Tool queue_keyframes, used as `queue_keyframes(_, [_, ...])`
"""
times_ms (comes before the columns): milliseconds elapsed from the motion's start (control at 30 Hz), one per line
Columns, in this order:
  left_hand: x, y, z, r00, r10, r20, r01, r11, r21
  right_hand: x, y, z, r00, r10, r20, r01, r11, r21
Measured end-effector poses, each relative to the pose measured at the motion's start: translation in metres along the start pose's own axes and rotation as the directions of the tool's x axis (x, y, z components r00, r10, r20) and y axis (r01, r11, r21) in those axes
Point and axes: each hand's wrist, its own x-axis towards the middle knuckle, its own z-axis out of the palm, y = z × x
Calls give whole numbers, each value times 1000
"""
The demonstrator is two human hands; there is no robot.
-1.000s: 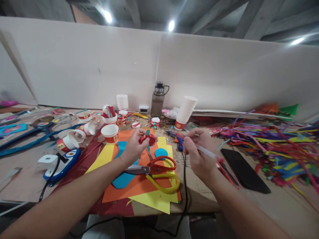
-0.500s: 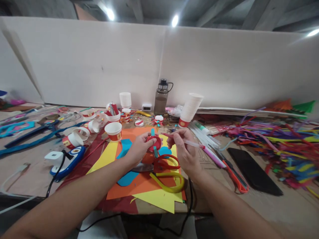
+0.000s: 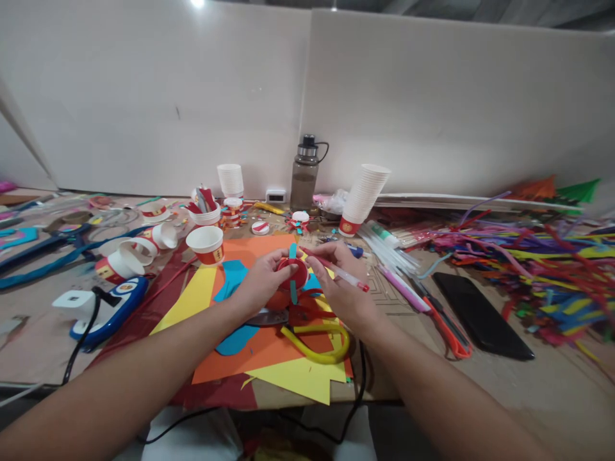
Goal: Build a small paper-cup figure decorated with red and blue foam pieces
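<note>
A worker's left hand (image 3: 269, 272) grips a round red piece (image 3: 300, 274) crossed by a narrow teal strip (image 3: 293, 293), above a flat orange paper sheet (image 3: 211, 368); the right hand (image 3: 342, 269) closes around a slim clear-barrelled pen (image 3: 354, 280) with red ends, just beside it. Yellow markings on a red-banded white paper cup (image 3: 205, 242) are too small for me to read, as is the small white rectangular device's (image 3: 275, 191) dark display.

The table (image 3: 560, 397) bears a bottle (image 3: 304, 186), stacked cups (image 3: 364, 198), coloured strips (image 3: 552, 282) and a phone (image 3: 483, 314)
</note>
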Motion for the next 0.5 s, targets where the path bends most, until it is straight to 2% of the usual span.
queue_keyframes(133, [-1,2,2,1000,8,-4,-7,1000,27,-1,-1,-1,998,-63,29,65,994,-89])
queue_keyframes(500, [-4,5,2,998,61,34,-65,991,115,-1,2,0,977,-211,20,212,969,-123])
